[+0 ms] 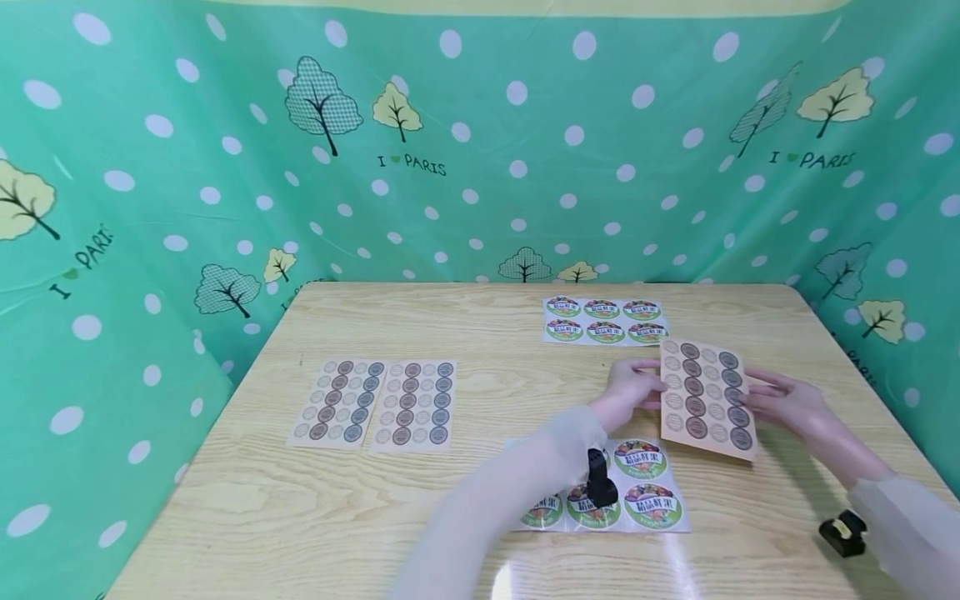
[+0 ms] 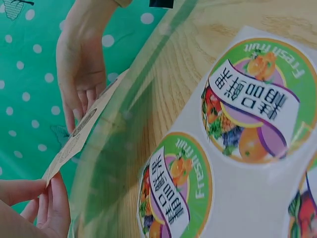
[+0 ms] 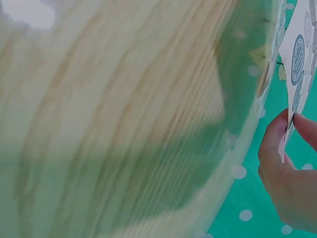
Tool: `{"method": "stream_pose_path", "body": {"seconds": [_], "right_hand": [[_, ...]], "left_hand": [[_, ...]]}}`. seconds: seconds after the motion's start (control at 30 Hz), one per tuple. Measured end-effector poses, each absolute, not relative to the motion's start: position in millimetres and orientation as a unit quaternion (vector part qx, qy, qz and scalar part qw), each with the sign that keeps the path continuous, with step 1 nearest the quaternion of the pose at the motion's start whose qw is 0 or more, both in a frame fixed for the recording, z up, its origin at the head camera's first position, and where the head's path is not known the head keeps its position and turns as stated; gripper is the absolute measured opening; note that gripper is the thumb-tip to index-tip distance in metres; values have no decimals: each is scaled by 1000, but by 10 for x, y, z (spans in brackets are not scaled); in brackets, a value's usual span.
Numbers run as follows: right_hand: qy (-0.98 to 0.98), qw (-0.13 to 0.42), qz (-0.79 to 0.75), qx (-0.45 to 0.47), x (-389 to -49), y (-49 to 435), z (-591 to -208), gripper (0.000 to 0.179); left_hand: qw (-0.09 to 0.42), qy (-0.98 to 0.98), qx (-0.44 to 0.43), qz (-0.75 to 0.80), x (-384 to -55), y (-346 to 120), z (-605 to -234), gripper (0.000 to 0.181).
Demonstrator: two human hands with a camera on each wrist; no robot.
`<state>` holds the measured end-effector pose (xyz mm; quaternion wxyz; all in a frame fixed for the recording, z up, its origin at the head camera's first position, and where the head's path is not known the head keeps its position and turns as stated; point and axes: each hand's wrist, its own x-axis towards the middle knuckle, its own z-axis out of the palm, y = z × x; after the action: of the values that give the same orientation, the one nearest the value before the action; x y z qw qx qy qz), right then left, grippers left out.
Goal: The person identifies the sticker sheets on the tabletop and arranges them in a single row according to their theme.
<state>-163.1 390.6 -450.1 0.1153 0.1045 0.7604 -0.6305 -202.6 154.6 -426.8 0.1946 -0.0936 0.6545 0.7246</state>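
Sleeve [image 1: 495, 504], left hand [image 1: 628, 388] partly behind sheet [image 1: 707, 400]

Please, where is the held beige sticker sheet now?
In the head view, the beige sticker sheet is right of centre, held between the left hand and right hand.

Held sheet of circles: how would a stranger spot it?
Find the wooden table. Toward its right, the left hand and right hand hold up a tan patterned sheet. Unlike two similar sheets lying flat at left, this one is held.
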Motion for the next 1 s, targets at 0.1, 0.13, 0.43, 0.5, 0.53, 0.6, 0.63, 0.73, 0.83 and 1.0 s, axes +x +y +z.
{"method": "stream_pose_path", "body": {"seconds": [0.1, 0.13, 0.43, 0.5, 0.53, 0.6, 0.63, 0.73, 0.83, 1.0], "right_hand": [[765, 119, -626, 96, -1654, 3840, -4465, 58], [764, 120, -627, 96, -1667, 3830, -4469, 60], [745, 117, -649, 99, -1801, 3747, -4568, 96], [746, 118, -648, 99, -1819, 3702, -4564, 97], [745, 119, -648, 99, -1826, 3677, -4555, 94], [744, 122, -650, 91, -1842, 3633, -4529, 86], [739, 124, -656, 89, -1851, 3608, -4520, 82], [737, 127, -659, 86, -1891, 3535, -4509, 82], [742, 130, -652, 86, -1944, 3465, -4529, 99], [744, 133, -651, 72, -2022, 3358, -4546, 107]], "left_hand": [[191, 657, -94, 724, -2043, 1480, -4261, 34], [190, 657, -94, 723, -2047, 1461, -4260, 34], [188, 661, -92, 720, -2080, 1272, -4263, 34], [190, 664, -90, 718, -2091, 1225, -4257, 34], [191, 664, -88, 717, -2095, 1199, -4249, 34], [192, 667, -79, 716, -2102, 1140, -4231, 33], [194, 667, -74, 715, -2112, 1112, -4237, 33], [196, 661, -67, 721, -2132, 1026, -4235, 33], [190, 661, -77, 722, -2161, 963, -4253, 34], [180, 668, -85, 717, -2184, 851, -4239, 37]]}}
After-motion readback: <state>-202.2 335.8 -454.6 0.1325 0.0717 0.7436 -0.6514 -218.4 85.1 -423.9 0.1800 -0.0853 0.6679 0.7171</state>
